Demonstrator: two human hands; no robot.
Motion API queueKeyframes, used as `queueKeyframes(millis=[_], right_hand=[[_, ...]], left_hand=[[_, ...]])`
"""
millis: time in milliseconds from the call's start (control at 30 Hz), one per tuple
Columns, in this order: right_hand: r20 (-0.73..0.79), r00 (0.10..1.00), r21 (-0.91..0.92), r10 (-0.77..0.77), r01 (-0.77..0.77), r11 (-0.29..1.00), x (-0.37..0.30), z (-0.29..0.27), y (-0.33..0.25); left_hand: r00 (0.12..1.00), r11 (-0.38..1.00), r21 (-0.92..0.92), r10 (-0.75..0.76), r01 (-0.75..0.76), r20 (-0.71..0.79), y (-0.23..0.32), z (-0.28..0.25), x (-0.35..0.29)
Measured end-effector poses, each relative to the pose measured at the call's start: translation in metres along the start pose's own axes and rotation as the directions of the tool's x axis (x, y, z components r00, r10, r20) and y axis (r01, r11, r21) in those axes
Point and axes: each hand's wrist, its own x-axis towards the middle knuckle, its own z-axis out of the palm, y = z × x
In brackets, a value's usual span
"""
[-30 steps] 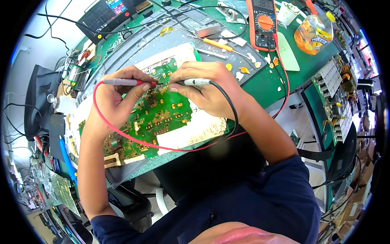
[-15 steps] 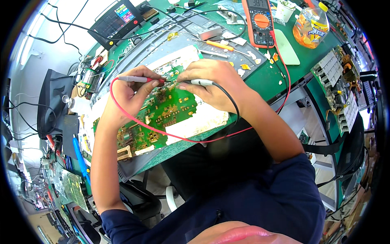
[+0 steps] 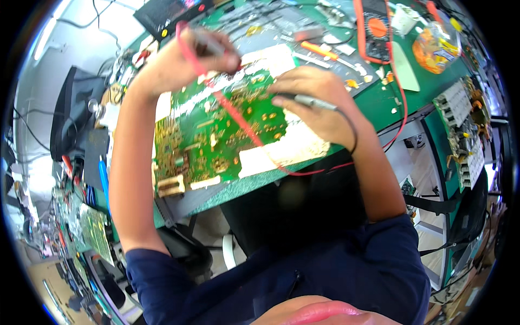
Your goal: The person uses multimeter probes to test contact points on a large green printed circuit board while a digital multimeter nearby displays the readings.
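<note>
Separately, hands (image 3: 325,95) each pinching a probe (image 3: 315,102), gap between them, circuit board (image 3: 208,151) near bench edge (image 3: 244,189)

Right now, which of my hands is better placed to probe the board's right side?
Probably your right hand: it holds the black-lead probe over that side of the board. Your left hand, holding the red-lead probe, is farther off, near the board's far edge.

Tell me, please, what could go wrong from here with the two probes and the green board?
The red lead crosses over the green board and might snag on its small components. The right hand holds the black-lead probe close above the board, so a slip could perhaps scratch it or bridge neighbouring contacts.
</note>
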Motion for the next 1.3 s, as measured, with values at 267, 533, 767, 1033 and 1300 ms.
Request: queueKeyframes(millis=[267,533,767,1033,1300], right_hand=[[-0.004,0.999,0.011,0.046,-0.046,0.999,-0.004,0.002,0.002],[0.057,0.996,0.036,0.061,-0.063,0.997,-0.002,-0.002,-0.002],[0.085,0.996,0.034,-0.003,0.001,0.999,-0.001,0.001,0.006],[0.111,0.993,0.058,-0.041,0.034,0.998,-0.001,-0.002,0.010],[0.179,0.984,0.019,-0.008,0.004,1.000,0.002,-0.006,0.003]], left_hand=[[0.873,0.752,-0.655,-0.364,0.069,-0.325,-0.032,0.056,0.003],[0.912,0.748,-0.662,-0.297,0.037,-0.284,-0.045,0.068,0.005],[0.895,0.708,-0.691,-0.390,0.143,-0.214,-0.022,0.056,-0.001],[0.785,0.753,-0.635,-0.495,0.173,-0.372,-0.006,0.071,0.007],[0.828,0.754,-0.647,-0.433,0.115,-0.357,-0.011,0.072,0.006]])
